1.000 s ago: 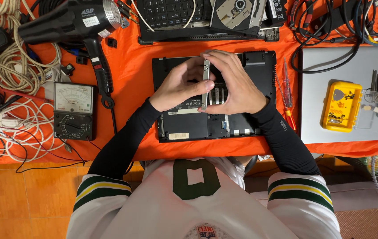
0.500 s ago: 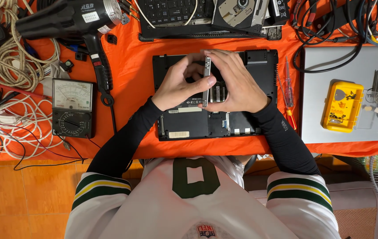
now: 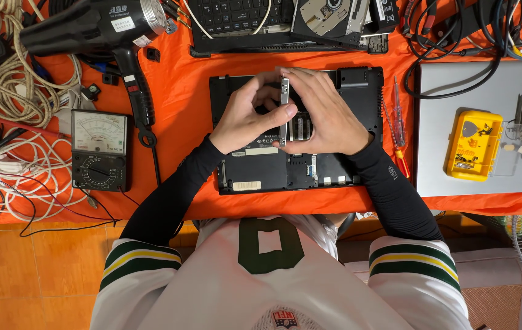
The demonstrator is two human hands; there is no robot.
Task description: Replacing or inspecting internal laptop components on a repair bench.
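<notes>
I see both hands, left hand [image 3: 246, 119] and right hand [image 3: 325, 113], pinching a slim metal bracket [image 3: 284, 107] upright over the opened laptop base [image 3: 359, 98]; it is lifted free, not set down.

An orange-covered table [image 3: 181, 91] is carrying an upturned laptop [image 3: 359, 91], a meter [image 3: 99, 150] and a heat gun [image 3: 90, 27]. A silver laptop [image 3: 444, 122], cables [image 3: 10, 79] and a screwdriver [image 3: 397, 122] are lying there too.

Both my forearms angle inward, wrists bent. My left grip [image 3: 246, 116] curls, fingertips meeting my right grip [image 3: 325, 113], whose fingers arch toward it, thumbs tucked below.
</notes>
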